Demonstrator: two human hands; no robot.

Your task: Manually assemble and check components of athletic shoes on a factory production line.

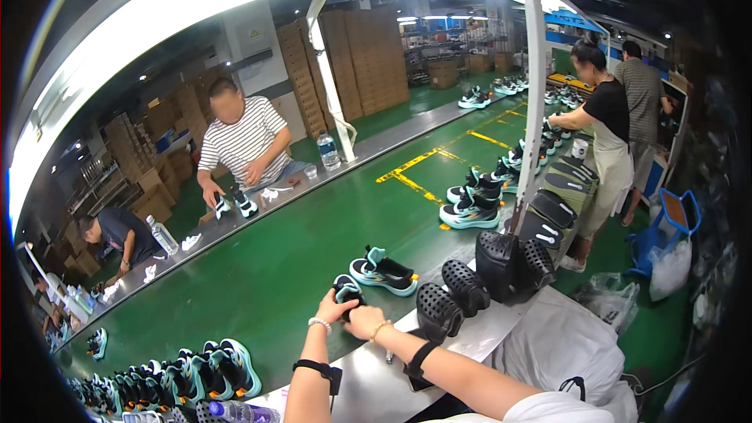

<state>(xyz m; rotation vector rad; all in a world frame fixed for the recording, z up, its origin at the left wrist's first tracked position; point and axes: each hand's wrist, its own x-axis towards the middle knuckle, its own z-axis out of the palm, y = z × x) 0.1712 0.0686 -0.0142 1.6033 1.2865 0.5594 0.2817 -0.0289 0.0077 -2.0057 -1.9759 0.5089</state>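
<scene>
A black and mint-teal sneaker (348,287) is tilted up over the near edge of the green belt. My left hand (332,308) grips it from the left side, thumb across it. Against its near end, my right hand (364,322) is closed, with the fingertips hidden from view. Just beyond lies a matching sneaker (384,274) on its sole, touched by neither hand. Black perforated clogs (439,312) stand on the metal ledge to the right of my hands.
The green conveyor belt (274,266) runs diagonally, with rows of sneakers (184,376) at lower left and more sneakers (474,207) farther right. A white post (533,86) rises beside black boots (498,260). Co-workers stand across the belt and at right. A bottle (243,412) lies near me.
</scene>
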